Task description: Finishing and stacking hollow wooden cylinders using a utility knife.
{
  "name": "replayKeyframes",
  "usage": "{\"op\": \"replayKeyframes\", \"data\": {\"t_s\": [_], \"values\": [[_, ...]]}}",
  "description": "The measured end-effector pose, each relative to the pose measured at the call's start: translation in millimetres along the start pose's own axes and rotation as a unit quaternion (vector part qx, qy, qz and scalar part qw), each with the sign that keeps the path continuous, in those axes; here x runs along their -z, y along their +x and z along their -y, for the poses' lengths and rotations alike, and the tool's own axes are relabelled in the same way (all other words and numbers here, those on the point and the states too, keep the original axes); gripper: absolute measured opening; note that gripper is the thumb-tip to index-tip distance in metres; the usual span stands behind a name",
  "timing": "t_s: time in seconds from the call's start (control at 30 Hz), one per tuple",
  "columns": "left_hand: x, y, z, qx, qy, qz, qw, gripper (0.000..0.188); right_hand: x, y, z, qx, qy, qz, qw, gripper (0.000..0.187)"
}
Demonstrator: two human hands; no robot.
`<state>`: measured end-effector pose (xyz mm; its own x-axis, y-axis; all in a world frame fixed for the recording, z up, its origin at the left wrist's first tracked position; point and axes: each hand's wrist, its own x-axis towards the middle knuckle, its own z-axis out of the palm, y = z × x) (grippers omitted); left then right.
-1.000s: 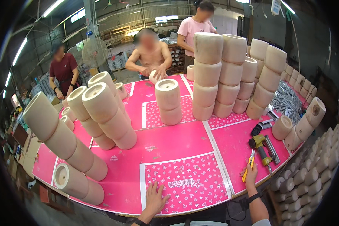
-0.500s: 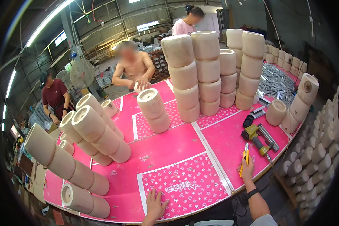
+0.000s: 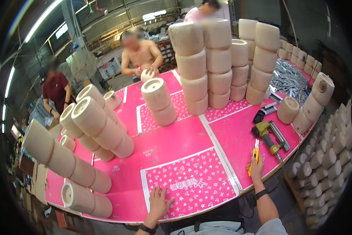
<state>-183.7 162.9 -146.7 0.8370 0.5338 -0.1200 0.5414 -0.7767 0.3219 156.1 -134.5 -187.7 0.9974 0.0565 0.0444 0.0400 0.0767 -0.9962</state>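
My right hand [image 3: 256,169] is closed round a yellow utility knife [image 3: 253,157] near the table's right front edge, its blade pointing away from me. Fingers spread, my left hand [image 3: 159,202] rests on the pink patterned sheet [image 3: 199,188] with white hearts and crowns, close to its left border. Just beyond the knife lies an olive-green nail gun [image 3: 270,137] with a hose at its handle.
Stacked pale wooden cylinders stand at the left [image 3: 66,160], the middle [image 3: 159,102] and the far side [image 3: 191,70] of the pink table [image 3: 172,143]. Metal strips [image 3: 289,80] pile up at the back right. Several people stand beyond, one handling a cylinder. More wooden pieces [image 3: 320,168] are heaped at right.
The whole view has shifted slightly, so the table and stacks sit higher. My left wrist with its dark band now shows. Both hands keep nearly the same places, the knife still held.
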Motion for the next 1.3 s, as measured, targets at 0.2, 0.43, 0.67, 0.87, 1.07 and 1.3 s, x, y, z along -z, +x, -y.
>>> {"op": "replayKeyframes", "data": {"t_s": [0.2, 0.43, 0.67, 0.87, 1.07, 1.3], "values": [[79, 45, -8, -0.050, -0.080, 0.119, 0.988, 0.043, -2, -1, 3, -0.010, -0.036, -0.011, 0.999, 0.032], [192, 69, -100, -0.115, -0.308, -0.162, 0.930, 0.024, -3, 0, 4, -0.005, -0.045, -0.009, 0.999, 0.036], [226, 20, -176, -0.390, -0.287, -0.268, 0.833, 0.048, 1, 5, -9, -0.013, -0.007, -0.003, 1.000, 0.033], [232, -23, -188, -0.453, -0.393, -0.281, 0.749, 0.039, 2, 7, -12, -0.008, -0.039, -0.005, 0.999, 0.032], [239, -32, -186, -0.467, -0.423, -0.308, 0.713, 0.031, 1, 7, -9, 0.008, -0.055, -0.016, 0.998, 0.029], [247, -30, -158, -0.433, -0.399, -0.366, 0.721, 0.022, 1, 6, -11, 0.016, -0.071, -0.027, 0.997, 0.026]]}}
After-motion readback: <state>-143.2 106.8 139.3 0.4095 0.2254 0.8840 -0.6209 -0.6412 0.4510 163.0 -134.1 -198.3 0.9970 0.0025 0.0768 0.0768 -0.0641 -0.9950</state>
